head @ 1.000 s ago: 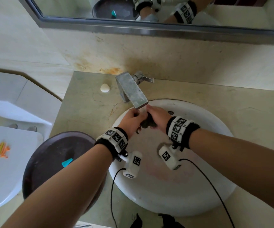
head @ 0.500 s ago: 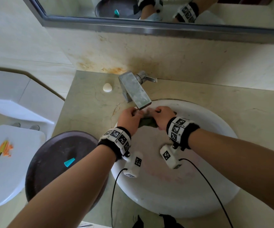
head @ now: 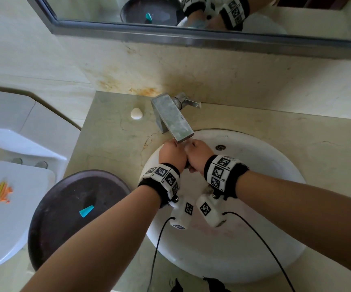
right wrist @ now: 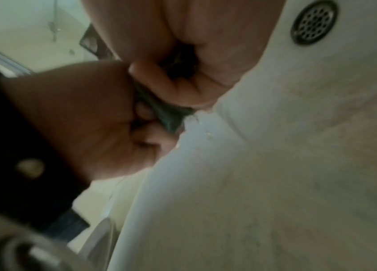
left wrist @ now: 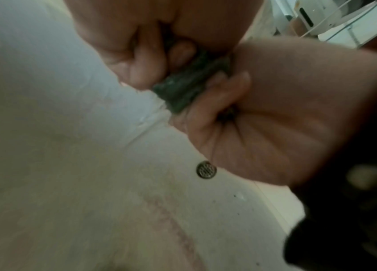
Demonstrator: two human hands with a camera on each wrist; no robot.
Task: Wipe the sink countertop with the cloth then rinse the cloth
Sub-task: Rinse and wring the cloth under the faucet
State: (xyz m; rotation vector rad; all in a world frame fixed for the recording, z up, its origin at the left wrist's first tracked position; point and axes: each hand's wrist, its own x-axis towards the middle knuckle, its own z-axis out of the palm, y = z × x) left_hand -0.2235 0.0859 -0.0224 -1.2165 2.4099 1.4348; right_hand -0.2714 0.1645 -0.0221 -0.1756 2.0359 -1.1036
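Both hands are fists pressed together inside the white sink point(head: 275, 165), just under the spout of the square metal faucet point(head: 173, 121). My left hand point(head: 171, 153) and right hand point(head: 198, 154) both grip a dark green cloth point(left wrist: 182, 88), bunched up between them. In the head view only a dark sliver of cloth point(head: 186, 165) shows between the fists. The right wrist view shows the cloth point(right wrist: 166, 113) poking out under the curled fingers of both hands. The beige stone countertop point(head: 111, 133) surrounds the sink.
A dark round tray point(head: 65, 228) with a teal piece point(head: 86, 210) sits on the counter's left. A small white lump point(head: 136, 113) lies left of the faucet. The overflow drain point(head: 220, 147) is right of my hands. A toilet point(head: 6, 207) stands at left, a mirror point(head: 191, 36) above.
The two fists have closed in against each other and shifted up under the spout. The cloth, plainly visible between them before, is now almost hidden in the head view.
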